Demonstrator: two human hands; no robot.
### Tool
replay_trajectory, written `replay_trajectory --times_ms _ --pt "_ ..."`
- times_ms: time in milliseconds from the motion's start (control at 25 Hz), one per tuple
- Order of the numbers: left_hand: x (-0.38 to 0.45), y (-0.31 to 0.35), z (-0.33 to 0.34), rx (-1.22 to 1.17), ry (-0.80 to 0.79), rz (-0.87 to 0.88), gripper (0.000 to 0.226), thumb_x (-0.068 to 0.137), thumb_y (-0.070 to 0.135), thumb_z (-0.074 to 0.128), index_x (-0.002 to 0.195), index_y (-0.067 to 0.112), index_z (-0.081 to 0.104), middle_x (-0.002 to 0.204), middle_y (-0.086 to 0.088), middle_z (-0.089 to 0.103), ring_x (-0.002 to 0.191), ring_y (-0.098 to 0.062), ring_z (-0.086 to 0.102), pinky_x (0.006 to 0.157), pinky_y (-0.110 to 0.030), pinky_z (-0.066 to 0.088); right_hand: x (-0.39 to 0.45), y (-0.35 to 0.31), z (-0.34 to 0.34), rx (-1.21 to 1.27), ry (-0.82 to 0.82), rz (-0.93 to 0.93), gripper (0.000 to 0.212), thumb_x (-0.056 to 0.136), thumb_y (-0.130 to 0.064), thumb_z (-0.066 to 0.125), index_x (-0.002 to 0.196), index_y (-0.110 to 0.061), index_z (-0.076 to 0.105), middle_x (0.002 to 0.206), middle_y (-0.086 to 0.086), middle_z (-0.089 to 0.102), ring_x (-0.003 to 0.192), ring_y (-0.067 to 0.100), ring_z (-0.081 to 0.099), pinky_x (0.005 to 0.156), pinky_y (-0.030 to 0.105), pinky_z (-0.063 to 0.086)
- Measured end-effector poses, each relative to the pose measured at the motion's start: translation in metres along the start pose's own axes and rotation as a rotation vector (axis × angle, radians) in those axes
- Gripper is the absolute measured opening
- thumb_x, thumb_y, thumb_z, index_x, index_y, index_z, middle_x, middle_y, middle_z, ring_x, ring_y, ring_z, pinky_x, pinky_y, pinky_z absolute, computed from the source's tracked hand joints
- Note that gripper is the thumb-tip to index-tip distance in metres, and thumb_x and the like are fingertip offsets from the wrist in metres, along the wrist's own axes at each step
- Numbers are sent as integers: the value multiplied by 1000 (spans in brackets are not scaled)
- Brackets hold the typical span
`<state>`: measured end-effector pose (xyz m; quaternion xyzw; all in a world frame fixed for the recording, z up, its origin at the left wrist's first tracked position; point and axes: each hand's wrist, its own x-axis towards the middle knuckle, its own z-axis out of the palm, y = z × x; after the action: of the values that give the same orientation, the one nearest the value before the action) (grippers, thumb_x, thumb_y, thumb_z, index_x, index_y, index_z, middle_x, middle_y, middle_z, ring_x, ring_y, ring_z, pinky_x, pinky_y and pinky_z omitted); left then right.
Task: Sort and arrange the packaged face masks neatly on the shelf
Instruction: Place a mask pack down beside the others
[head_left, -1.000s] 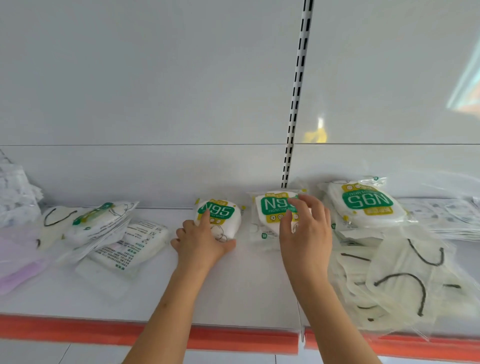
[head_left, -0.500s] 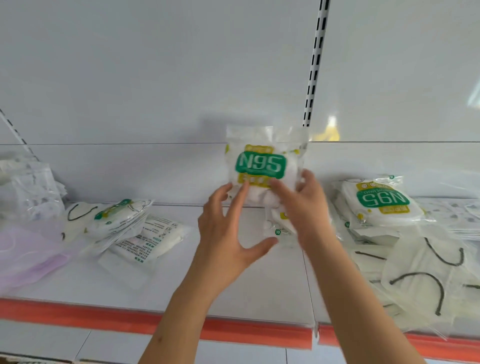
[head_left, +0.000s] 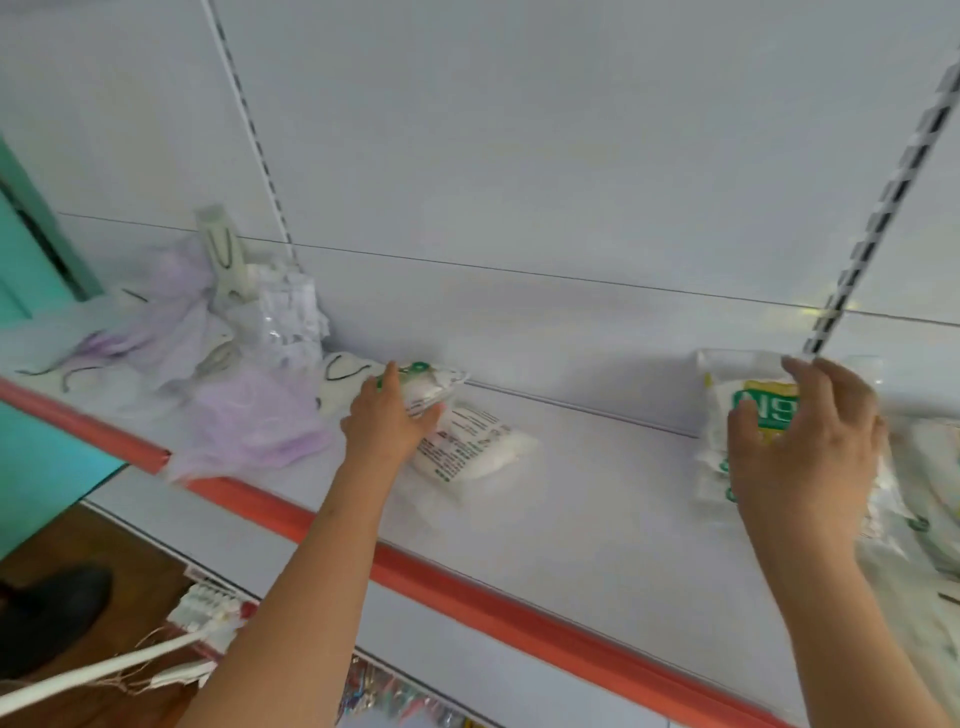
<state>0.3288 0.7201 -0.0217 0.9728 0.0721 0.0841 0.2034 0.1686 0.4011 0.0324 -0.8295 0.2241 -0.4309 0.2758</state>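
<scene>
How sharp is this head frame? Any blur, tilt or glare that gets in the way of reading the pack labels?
Head view: motion blur throughout, and the shelf runs tilted, its uprights bowed by the wide lens. The right hand covers part of the green print on its N95 pack; the pack under the left hand is too smeared to read. A faint yellow glint marks the back panel; lighting is soft, shadows pale.
</scene>
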Motion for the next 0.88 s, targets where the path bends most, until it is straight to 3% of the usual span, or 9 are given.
replay_trajectory --times_ms 80,160,280,400,520,560,640,760,880 --pt "14 -9 4 66 -35 0 69 92 56 59 151 24 39 143 -15 51 127 -42 50 99 -49 45 -20 -16 16 113 -56 -28 40 91 -14 59 130 -7 58 139 15 49 125 37 44 102 39 34" --pt "21 -9 -3 46 53 87 37 101 40 51 128 17 63 122 -15 66 112 -40 60 82 -40 46 -35 -27 27 154 -107 -58 37 92 -12 59 128 -6 60 135 14 52 125 34 47 102 34 35" --pt "13 1 -38 -150 245 152 29 105 25 47 105 11 73 101 -14 72 96 -37 66 70 -36 40 -43 -34 28 202 -152 -66 33 92 -12 61 126 -11 62 127 9 58 118 29 57 99 35 45" --pt "-45 44 -59 -281 431 494 25 103 22 54 120 17 72 124 -5 71 107 -28 67 79 -36 51 -47 -39 3 534 -374 201 37 92 -36 64 127 -25 60 119 0 65 96 17 70 79 25 54" --pt "-135 81 -38 -326 280 939 38 92 13 63 126 26 71 135 4 66 120 -14 64 93 -30 54 -47 -26 -40 941 -642 604 65 71 -61 61 130 -33 56 120 -10 67 101 20 72 83 37 57" --pt "-160 84 -21 -313 221 1059 38 90 14 65 126 26 72 134 3 67 121 -16 65 94 -31 56 -50 -15 -55 864 -659 597 64 70 -62 63 128 -36 58 115 -13 69 103 16 71 83 34 56" --pt "-199 89 10 -353 117 1199 32 93 28 59 121 26 75 128 2 71 118 -17 68 88 -34 61 -57 13 -82 390 -617 463 58 76 -55 71 130 -38 56 111 -18 68 102 5 67 81 23 52" --pt "-222 109 47 -339 -100 1219 34 93 39 53 116 28 76 121 5 72 114 -15 65 79 -33 63 -72 43 -94 -205 -566 239 50 85 -44 71 133 -33 59 129 -15 61 122 12 56 95 24 43" --pt "-225 139 60 -305 -358 1251 47 90 53 52 128 28 65 137 8 60 129 -10 49 104 -30 50 -83 49 -84 -343 -498 22 33 91 -39 65 122 -28 69 141 -9 55 134 19 43 105 37 38"
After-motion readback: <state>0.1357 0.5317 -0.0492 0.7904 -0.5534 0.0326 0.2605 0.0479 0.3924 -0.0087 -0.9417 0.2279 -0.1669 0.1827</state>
